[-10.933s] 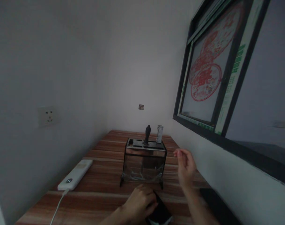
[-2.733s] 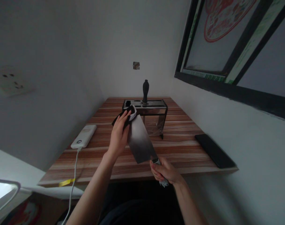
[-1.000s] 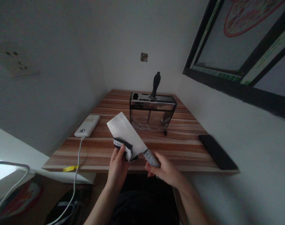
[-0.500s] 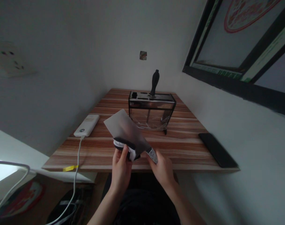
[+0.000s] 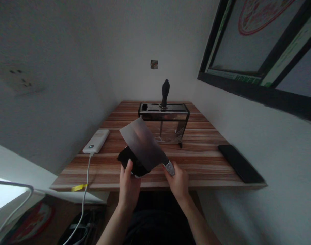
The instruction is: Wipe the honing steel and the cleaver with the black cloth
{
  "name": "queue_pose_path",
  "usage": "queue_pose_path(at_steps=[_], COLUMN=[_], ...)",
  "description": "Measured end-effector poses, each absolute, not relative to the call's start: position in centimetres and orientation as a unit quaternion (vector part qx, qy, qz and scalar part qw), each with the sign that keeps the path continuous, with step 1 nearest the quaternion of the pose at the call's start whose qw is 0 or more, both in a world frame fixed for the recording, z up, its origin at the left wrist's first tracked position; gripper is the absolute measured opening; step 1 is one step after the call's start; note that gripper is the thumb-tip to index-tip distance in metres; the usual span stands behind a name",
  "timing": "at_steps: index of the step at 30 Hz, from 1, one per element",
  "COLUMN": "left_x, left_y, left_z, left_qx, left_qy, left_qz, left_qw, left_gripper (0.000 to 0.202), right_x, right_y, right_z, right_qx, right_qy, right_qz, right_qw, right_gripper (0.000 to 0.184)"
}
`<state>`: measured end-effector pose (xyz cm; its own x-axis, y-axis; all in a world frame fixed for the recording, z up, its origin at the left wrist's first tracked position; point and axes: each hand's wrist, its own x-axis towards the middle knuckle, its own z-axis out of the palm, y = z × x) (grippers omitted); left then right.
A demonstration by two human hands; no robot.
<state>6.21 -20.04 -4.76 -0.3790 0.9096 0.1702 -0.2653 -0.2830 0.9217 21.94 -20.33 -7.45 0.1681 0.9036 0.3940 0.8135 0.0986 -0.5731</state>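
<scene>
Basically, everything centres on a cleaver (image 5: 145,144), held up over the near part of the wood-striped table (image 5: 203,173), its broad grey blade slanting away to the left and its patterned handle pointing back to the right. The right hand (image 5: 178,180) is closed round that handle. A black cloth (image 5: 132,161) lies against the lower left edge of the blade, a thin white border showing at its bottom, and the left hand (image 5: 129,185) is clamped on it with the thumb on top; the fingers underneath are mostly hidden. The two hands are apart, one either side of the blade's near end. Just beyond stands a knife block (image 5: 162,112) with a slotted metal top and clear front, and one black-handled tool (image 5: 165,92) sits upright in it; the blade overlaps the block's lower left part from this angle, and whether they touch I can't tell. Over to the left is a white power bank (image 5: 96,141), its white cable (image 5: 87,185) running over the table edge past a bit of yellow tape (image 5: 79,187). Near the right edge lies a flat black slab (image 5: 239,163), and further out, a dark window frame (image 5: 257,92) runs along the right wall, opposite a socket (image 5: 19,80) on the left one
</scene>
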Motion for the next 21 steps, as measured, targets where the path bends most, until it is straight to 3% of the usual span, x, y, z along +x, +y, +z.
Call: queue_pose_path(at_steps=[7, 10, 14, 21], left_x=[5.5, 6.9, 8.9, 8.2], left_y=[-20.4, -20.3, -20.3, -21.0], left_z=[-4.5, -3.5, -3.5, -4.2], left_qx=[0.497, 0.702, 0.851, 0.892], left_qy=[0.523, 0.466, 0.418, 0.379], left_qz=[0.686, 0.538, 0.319, 0.247], left_qw=[0.095, 0.002, -0.015, -0.024], left_gripper=[0.043, 0.054, 0.062, 0.068], right_x=[21.9, 21.9, 22.2, 22.1], right_y=[-20.3, -20.3, -20.4, -20.6], right_z=[-7.4, -7.3, -7.2, -7.1], right_qx=[-0.678, -0.685, -0.675, -0.667], right_qy=[-0.64, -0.642, -0.651, -0.654], right_qz=[0.056, 0.061, 0.079, 0.071], right_qw=[0.357, 0.339, 0.337, 0.35], right_gripper=[0.025, 0.018, 0.02, 0.021])
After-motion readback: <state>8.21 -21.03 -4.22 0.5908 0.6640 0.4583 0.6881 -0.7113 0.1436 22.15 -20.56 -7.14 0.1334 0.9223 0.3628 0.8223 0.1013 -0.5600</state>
